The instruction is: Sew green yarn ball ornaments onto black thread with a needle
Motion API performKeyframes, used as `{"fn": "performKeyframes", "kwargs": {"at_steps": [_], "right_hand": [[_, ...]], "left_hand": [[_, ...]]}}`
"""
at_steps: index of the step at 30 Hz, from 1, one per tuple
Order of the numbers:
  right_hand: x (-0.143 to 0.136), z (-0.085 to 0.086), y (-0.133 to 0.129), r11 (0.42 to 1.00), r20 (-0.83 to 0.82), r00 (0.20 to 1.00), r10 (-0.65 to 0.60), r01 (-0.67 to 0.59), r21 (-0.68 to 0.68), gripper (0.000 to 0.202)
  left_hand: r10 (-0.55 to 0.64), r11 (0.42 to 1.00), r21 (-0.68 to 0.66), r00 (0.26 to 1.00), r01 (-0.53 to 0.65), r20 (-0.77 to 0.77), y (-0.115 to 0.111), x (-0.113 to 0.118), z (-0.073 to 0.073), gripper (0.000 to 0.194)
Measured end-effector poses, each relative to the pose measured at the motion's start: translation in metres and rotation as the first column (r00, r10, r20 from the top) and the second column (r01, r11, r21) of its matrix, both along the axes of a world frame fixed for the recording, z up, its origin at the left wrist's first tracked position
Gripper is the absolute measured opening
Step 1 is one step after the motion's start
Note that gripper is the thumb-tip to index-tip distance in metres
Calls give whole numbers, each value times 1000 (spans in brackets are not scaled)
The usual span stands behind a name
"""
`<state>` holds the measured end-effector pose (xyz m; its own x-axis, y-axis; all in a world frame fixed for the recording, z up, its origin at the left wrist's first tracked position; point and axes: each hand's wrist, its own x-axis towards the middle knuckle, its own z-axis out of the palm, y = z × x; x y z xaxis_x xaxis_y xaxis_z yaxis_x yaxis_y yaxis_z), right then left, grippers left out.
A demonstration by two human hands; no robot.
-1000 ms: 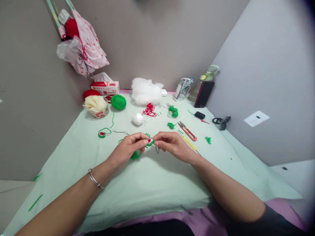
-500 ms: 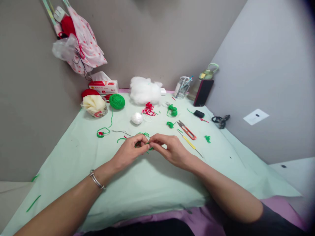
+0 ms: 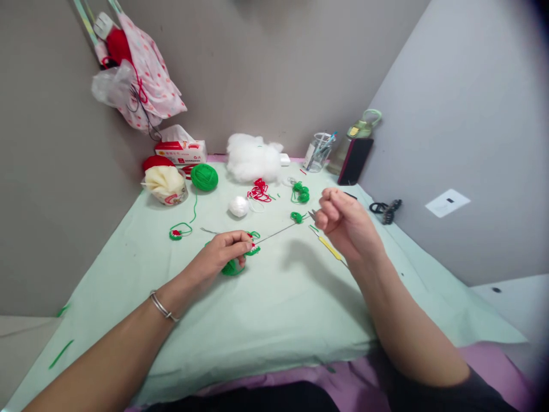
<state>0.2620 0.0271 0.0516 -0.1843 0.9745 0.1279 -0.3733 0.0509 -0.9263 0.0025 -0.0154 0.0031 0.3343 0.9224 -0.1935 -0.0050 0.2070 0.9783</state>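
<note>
In the head view my left hand (image 3: pixel 229 249) pinches a small crochet piece (image 3: pixel 253 249) in green, red and white. More green yarn work (image 3: pixel 232 268) shows beneath its fingers, partly hidden. A thin dark thread (image 3: pixel 278 232) runs taut from the piece up to the right. My right hand (image 3: pixel 343 214) is raised, its fingers closed on the far end of that thread; whether a needle is in them cannot be made out. Under this hand lie scissors (image 3: pixel 312 214), mostly covered, and a yellow-handled crochet hook (image 3: pixel 329 248).
Green yarn ball (image 3: pixel 204 177), white yarn ball (image 3: pixel 238 206), white stuffing (image 3: pixel 253 159) and a red yarn tangle (image 3: pixel 259 191) lie beyond my hands. At the back right stand a glass jar (image 3: pixel 318 153) and a phone (image 3: pixel 355 161). A tissue box (image 3: pixel 180 151) is back left.
My right hand has moved from beside the left hand up and to the right, drawing the dark thread out straight. My left hand has shifted slightly left, keeping its pinch on the crochet piece.
</note>
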Motion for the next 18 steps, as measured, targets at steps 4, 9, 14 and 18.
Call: {"fn": "performKeyframes", "kwargs": {"at_steps": [4,9,14,18], "right_hand": [[25,-2,19,969,-142,960,-240,247,29,22],[46,-10,36,900,-237,875,-423,435,2,12],[60,-11,45,827,-298,782,-547,560,-51,18],[71,-8,48,763,-327,709,-625,643,-67,28]], "left_hand": [[16,999,-33,999,-15,42,1,-2,2,24],[31,999,-34,999,-30,37,2,-3,2,24],[31,999,-33,998,-30,51,3,-7,0,23],[45,998,-39,998,-43,52,4,-9,-1,22]]}}
